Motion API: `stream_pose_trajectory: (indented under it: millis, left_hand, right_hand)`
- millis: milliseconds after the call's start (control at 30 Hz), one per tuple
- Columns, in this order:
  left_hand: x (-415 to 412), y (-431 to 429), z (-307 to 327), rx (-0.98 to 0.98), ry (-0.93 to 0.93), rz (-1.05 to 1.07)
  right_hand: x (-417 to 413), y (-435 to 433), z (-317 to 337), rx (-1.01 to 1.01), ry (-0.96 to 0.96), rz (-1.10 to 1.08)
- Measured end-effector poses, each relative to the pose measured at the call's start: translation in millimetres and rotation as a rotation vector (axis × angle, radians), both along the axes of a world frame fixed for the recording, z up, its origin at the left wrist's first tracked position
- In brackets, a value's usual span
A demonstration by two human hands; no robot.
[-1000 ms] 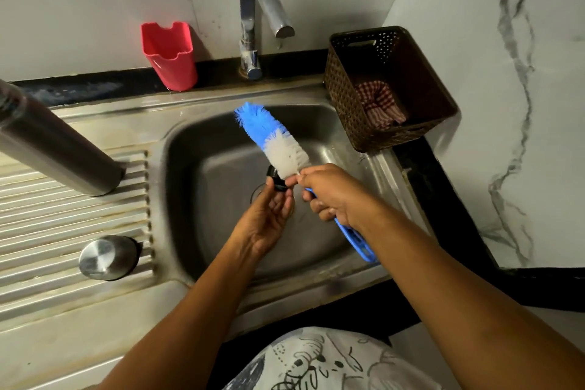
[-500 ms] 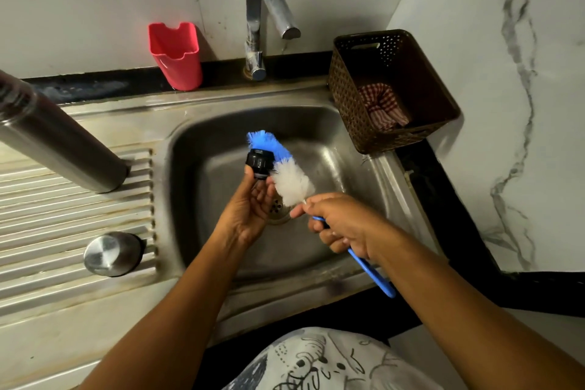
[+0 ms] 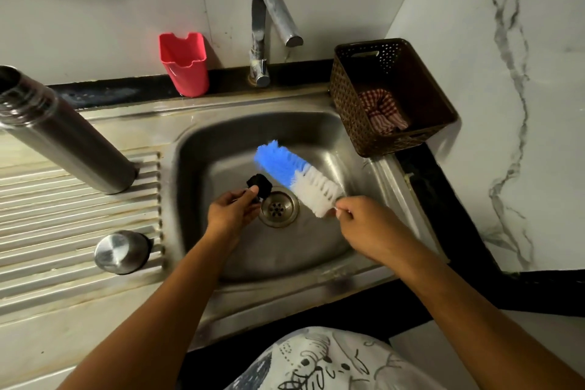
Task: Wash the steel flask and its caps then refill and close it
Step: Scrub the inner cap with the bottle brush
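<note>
Over the steel sink (image 3: 196,149), my left hand (image 3: 232,214) grips a small black inner cap (image 3: 260,185) just left of the drain (image 3: 278,206). My right hand (image 3: 368,226) holds a blue-and-white bottle brush (image 3: 297,176) by its handle, which the hand hides. The bristles point up-left and sit just right of the cap, slightly apart from it. The open steel flask (image 3: 66,139) stands on the ribbed drainboard (image 3: 63,222) at left. A round steel outer cap (image 3: 120,252) rests on the drainboard near the sink's left edge.
A steel tap (image 3: 269,25) arches over the back of the sink with no water running. A red plastic holder (image 3: 185,63) stands left of it. A brown woven basket (image 3: 392,98) with a checked cloth (image 3: 383,112) sits on the right rim. A marble wall closes the right side.
The brush has pulled off the cap and swung to the right. My left hand with the cap has dropped lower, beside the drain.
</note>
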State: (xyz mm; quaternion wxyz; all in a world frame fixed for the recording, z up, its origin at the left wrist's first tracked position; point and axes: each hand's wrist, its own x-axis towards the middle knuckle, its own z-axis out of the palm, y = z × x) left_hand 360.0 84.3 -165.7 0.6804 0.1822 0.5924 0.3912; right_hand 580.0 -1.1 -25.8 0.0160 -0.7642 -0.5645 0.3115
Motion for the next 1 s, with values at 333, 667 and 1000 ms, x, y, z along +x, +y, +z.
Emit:
stream_pose_trajectory:
  millis: [333, 667, 1000]
  left_hand:
    - [-2, -24, 21, 0.219, 0.253, -0.203]
    - [-32, -40, 75, 0.507, 0.553, -0.412]
    - [-149, -13, 116, 0.635, 0.921, -0.280]
  right_hand:
    - [-40, -1, 33, -0.006, -0.322, 0.162]
    - [-49, -10, 26, 0.067, -0.104, -0.009]
    - [-97, -24, 22, 0.079, 0.161, -0.055]
